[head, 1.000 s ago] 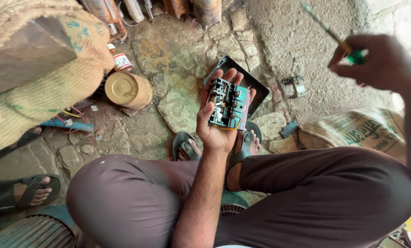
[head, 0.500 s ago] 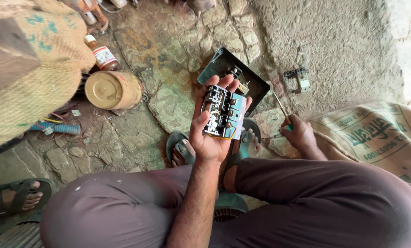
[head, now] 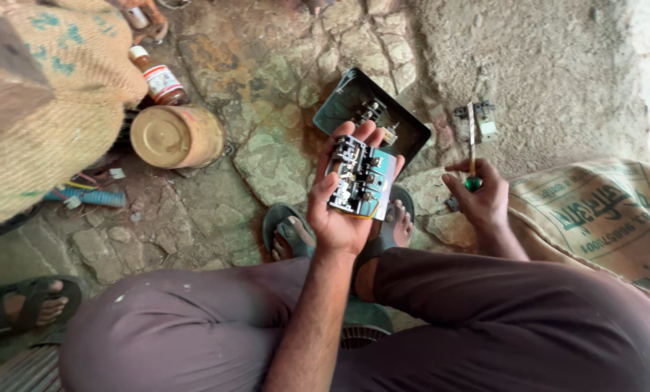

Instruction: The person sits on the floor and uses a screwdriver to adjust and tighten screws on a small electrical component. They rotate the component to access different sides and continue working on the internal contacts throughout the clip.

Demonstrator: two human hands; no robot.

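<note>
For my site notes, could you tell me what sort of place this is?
Probably an informal repair spot on the ground, outdoors or in an open shed: a rough stone floor, burlap sacks, and an opened switch unit in the left hand, with a screwdriver in the right hand.

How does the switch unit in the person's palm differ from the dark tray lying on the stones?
The switch unit is held off the ground in the left hand; the dark tray lies on the stone floor. The switch unit is crowded with metal parts and teal-faced; the dark tray is a shallow shell, mostly bare, with a few small parts. The switch unit looks smaller. Both are roughly rectangular.
</note>
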